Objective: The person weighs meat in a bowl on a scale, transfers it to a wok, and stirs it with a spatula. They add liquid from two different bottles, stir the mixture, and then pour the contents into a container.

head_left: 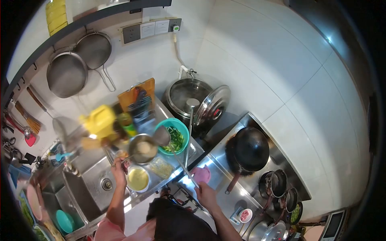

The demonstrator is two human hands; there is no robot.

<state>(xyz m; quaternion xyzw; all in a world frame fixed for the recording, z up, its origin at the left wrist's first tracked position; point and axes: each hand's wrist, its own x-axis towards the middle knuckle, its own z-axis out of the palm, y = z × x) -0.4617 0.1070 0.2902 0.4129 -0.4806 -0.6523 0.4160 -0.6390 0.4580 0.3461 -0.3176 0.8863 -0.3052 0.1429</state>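
My right hand (207, 195) is closed round the long handle of a metal ladle (161, 136). The ladle's bowl is over the left rim of a teal basin (187, 134) holding chopped greens (176, 140). My left hand (119, 172) is closed on a handle that appears to lead to a round metal pan (136, 158), which has something pale inside. Just below that pan stands a white bowl of yellowish liquid (138, 179). Beside the bowl lies a clear container or bag of pale food (161, 168). A pink cloth-like item (202, 174) is near my right hand.
The sink (86, 193) is on the left. A yellow jug (99, 121) and a knife block (141, 110) stand behind the pan. At the back is a big pot (171, 94) with its lid (213, 112) leaning. A black wok (252, 149) sits on the stove at right.
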